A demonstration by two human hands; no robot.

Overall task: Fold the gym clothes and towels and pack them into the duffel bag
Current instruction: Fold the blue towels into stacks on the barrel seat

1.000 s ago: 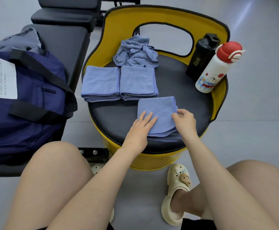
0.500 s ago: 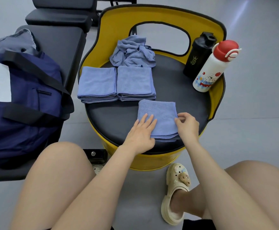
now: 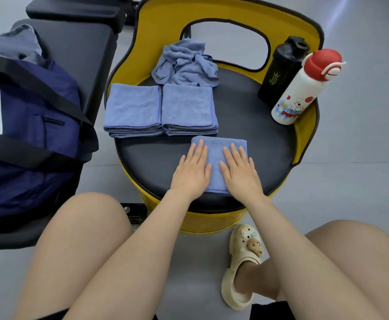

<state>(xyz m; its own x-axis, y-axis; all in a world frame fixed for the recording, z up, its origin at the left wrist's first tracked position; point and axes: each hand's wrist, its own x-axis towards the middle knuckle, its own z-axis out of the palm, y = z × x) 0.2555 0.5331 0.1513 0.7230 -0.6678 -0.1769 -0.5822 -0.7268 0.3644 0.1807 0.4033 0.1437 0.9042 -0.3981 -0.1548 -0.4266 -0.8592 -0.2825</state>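
A folded blue towel (image 3: 215, 155) lies at the front of the black round seat (image 3: 258, 144). My left hand (image 3: 192, 172) and my right hand (image 3: 239, 172) rest flat on it side by side, fingers straight. Behind it sit two folded blue towels, one on the left (image 3: 133, 109) and one on the right (image 3: 187, 108), edges touching. A crumpled blue towel (image 3: 185, 63) lies at the back of the seat. The navy duffel bag (image 3: 27, 139) with black straps stands on a bench at the left.
A black shaker bottle (image 3: 281, 68) and a white bottle with a red cap (image 3: 304, 88) stand at the seat's right rim. The seat has a yellow backrest (image 3: 161, 21). A grey garment (image 3: 11, 42) lies behind the bag. My knees and a cream clog (image 3: 242, 266) are below.
My right hand let go of the towel's right edge and both hands moved onto its top, lying flat. The camera tilted slightly.
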